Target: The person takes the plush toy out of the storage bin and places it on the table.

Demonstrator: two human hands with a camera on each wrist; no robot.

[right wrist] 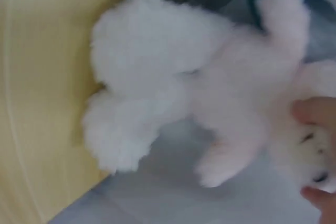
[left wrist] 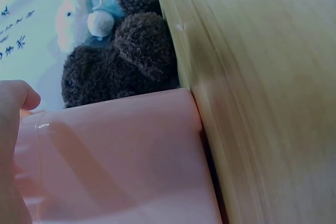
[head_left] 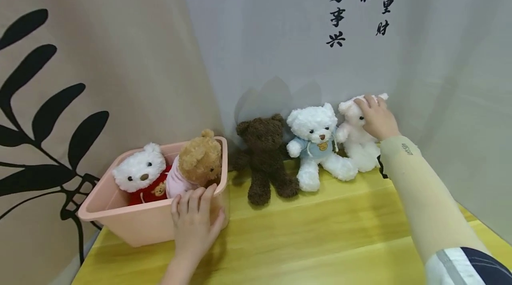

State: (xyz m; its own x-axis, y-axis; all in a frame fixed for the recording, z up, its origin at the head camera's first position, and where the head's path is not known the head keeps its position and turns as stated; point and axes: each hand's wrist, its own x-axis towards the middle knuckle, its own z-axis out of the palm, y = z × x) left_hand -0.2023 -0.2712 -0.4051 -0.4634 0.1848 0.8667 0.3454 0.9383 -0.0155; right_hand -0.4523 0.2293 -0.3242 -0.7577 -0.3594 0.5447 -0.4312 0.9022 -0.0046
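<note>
My right hand (head_left: pixel 378 118) grips the head of a pale pink plush toy (head_left: pixel 357 140), which sits on the table against the curtain. In the right wrist view the thumb and a finger lie either side of the face of this plush toy (right wrist: pixel 236 87). My left hand (head_left: pixel 195 222) holds the near rim of a pink plastic bin (head_left: pixel 140 220), fingers over the edge and thumb along the outer wall. Inside the bin lean a white teddy bear (head_left: pixel 140 171) in red and a tan teddy bear (head_left: pixel 200 158) in a pale pink top.
Right of the bin, a dark brown teddy bear (head_left: pixel 264 156) and a white teddy bear (head_left: pixel 314 125) in a blue hoodie sit in a row. Behind them hangs a printed curtain (head_left: pixel 272 40). The yellow wood-grain table (head_left: pixel 320 231) extends in front.
</note>
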